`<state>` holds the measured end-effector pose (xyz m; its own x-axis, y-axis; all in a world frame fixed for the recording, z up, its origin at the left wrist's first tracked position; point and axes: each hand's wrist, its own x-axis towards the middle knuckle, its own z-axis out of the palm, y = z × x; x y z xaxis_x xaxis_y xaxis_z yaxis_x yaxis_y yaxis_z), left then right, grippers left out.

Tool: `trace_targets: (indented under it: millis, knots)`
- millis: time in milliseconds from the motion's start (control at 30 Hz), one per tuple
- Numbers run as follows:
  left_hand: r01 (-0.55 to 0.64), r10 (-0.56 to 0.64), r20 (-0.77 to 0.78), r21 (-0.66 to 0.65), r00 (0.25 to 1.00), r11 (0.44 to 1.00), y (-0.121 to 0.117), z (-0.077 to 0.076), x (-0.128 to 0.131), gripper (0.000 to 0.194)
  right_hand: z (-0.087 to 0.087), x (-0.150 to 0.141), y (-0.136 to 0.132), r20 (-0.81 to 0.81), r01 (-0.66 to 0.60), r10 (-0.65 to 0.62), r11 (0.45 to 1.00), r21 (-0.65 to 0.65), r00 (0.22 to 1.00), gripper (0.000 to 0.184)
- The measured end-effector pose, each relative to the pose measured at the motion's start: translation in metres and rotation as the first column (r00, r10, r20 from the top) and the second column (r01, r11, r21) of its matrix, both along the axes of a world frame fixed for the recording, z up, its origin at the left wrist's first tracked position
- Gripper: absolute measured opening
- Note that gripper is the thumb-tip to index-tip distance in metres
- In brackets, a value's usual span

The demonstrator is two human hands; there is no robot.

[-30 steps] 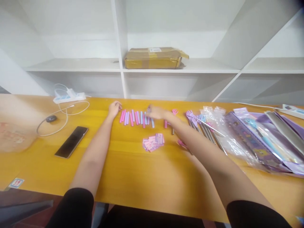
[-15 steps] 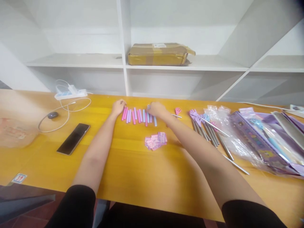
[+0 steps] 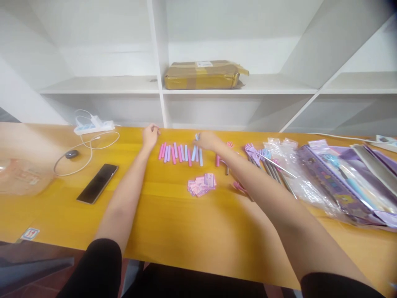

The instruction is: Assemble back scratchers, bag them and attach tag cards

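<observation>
My left hand [image 3: 151,137] rests on the table just beyond the left end of a row of tubes, its fingers curled in with nothing visible in them. Several pink, purple and light blue tubes [image 3: 174,153] lie side by side in that row. At the row's right end, my right hand [image 3: 207,141] pinches a light blue tube [image 3: 194,153], whose top shows at the fingertips. Below the row lies a small pile of pink and purple printed cards [image 3: 201,185]. Partly hidden by my right forearm are a pink tube [image 3: 217,160] and a pink hand-shaped scratcher head [image 3: 238,187].
Metal-rod back scratchers [image 3: 254,154], clear plastic bags [image 3: 297,178] and a purple box [image 3: 338,186] fill the right side. On the left are a phone [image 3: 97,183], a cable [image 3: 90,154] and a power strip [image 3: 93,127]. A taped carton [image 3: 203,76] sits on the shelf.
My left hand has moved back from the leftmost pink tube. My right hand stays at the row's right end, where the light blue tube now shows more below its fingers. The view has shifted slightly.
</observation>
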<state>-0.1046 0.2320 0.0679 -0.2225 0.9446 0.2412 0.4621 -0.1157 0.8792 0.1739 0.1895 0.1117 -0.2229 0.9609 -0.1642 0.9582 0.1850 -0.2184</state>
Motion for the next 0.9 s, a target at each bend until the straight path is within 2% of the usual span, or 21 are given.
trace_targets:
  millis: [33, 100, 167, 233, 267, 300, 333, 400, 433, 467, 533, 600, 633, 667, 733, 800, 900]
  knots:
    - [0.042, -0.042, 0.012, 0.008, 0.999, 0.999, -0.007, 0.009, 0.009, 0.025, 0.008, 0.006, -0.010, -0.027, 0.005, -0.004, 1.000, 0.021, 1.000, 0.038]
    - [0.203, -0.202, 0.032, -0.021, 0.979, 0.979, -0.028, 0.022, 0.034, 0.018, 0.022, 0.019, -0.035, -0.094, 0.020, -0.014, 0.998, 0.057, 0.995, 0.038]
    - [0.427, -0.422, 0.064, -0.103, 0.904, 0.898, -0.060, 0.024, 0.066, 0.019, 0.030, 0.031, -0.067, -0.174, 0.026, -0.011, 0.996, 0.082, 0.985, 0.041]
    - [0.602, -0.591, 0.113, -0.171, 0.799, 0.780, -0.103, 0.013, 0.099, 0.034, 0.033, 0.040, -0.102, -0.255, 0.027, -0.001, 0.995, 0.099, 0.967, 0.040]
    - [0.688, -0.668, 0.165, -0.188, 0.725, 0.701, -0.126, 0.004, 0.112, 0.041, 0.033, 0.044, -0.118, -0.291, 0.025, 0.007, 0.994, 0.107, 0.957, 0.038]
    - [0.786, -0.730, 0.292, -0.188, 0.618, 0.589, -0.149, -0.006, 0.123, 0.046, 0.033, 0.048, -0.133, -0.316, 0.018, 0.019, 0.993, 0.114, 0.948, 0.038]
    - [0.824, -0.754, 0.334, -0.192, 0.565, 0.533, -0.172, -0.017, 0.131, 0.052, 0.033, 0.052, -0.147, -0.348, 0.008, 0.034, 0.993, 0.120, 0.937, 0.038]
    - [0.845, -0.760, 0.372, -0.182, 0.533, 0.503, -0.209, -0.037, 0.138, 0.057, 0.035, 0.060, -0.167, -0.485, 0.010, 0.058, 0.990, 0.137, 0.873, 0.040]
    - [0.843, -0.751, 0.388, -0.179, 0.534, 0.507, -0.223, -0.045, 0.137, 0.057, 0.039, 0.064, -0.174, -0.599, 0.023, 0.068, 0.990, 0.142, 0.798, 0.042]
    - [0.838, -0.741, 0.397, -0.181, 0.541, 0.515, -0.233, -0.052, 0.136, 0.057, 0.045, 0.068, -0.179, -0.735, 0.028, 0.083, 0.990, 0.138, 0.672, 0.045]
    - [0.830, -0.732, 0.398, -0.188, 0.553, 0.525, -0.244, -0.060, 0.131, 0.058, 0.060, 0.075, -0.184, -0.950, -0.052, 0.128, 0.992, 0.117, 0.285, 0.054]
    - [0.820, -0.729, 0.381, -0.193, 0.569, 0.540, -0.245, -0.063, 0.128, 0.061, 0.077, 0.080, -0.187, -0.987, -0.222, 0.139, 0.963, 0.154, -0.084, 0.058]
    - [0.812, -0.725, 0.369, -0.194, 0.581, 0.551, -0.243, -0.063, 0.127, 0.062, 0.084, 0.080, -0.189, -0.968, -0.292, 0.136, 0.936, 0.195, -0.211, 0.059]
    - [0.803, -0.721, 0.358, -0.197, 0.593, 0.563, -0.241, -0.062, 0.127, 0.064, 0.089, 0.080, -0.190, -0.947, -0.340, 0.135, 0.911, 0.234, -0.291, 0.059]
    - [0.788, -0.713, 0.340, -0.204, 0.613, 0.581, -0.236, -0.061, 0.129, 0.065, 0.094, 0.076, -0.193, -0.920, -0.376, 0.142, 0.881, 0.285, -0.366, 0.060]
    - [0.782, -0.712, 0.327, -0.211, 0.622, 0.586, -0.234, -0.060, 0.131, 0.064, 0.093, 0.072, -0.194, -0.909, -0.386, 0.143, 0.871, 0.304, -0.392, 0.061]
    - [0.783, -0.721, 0.306, -0.214, 0.621, 0.584, -0.233, -0.060, 0.131, 0.063, 0.086, 0.069, -0.192, -0.921, -0.348, 0.099, 0.907, 0.239, -0.376, 0.063]
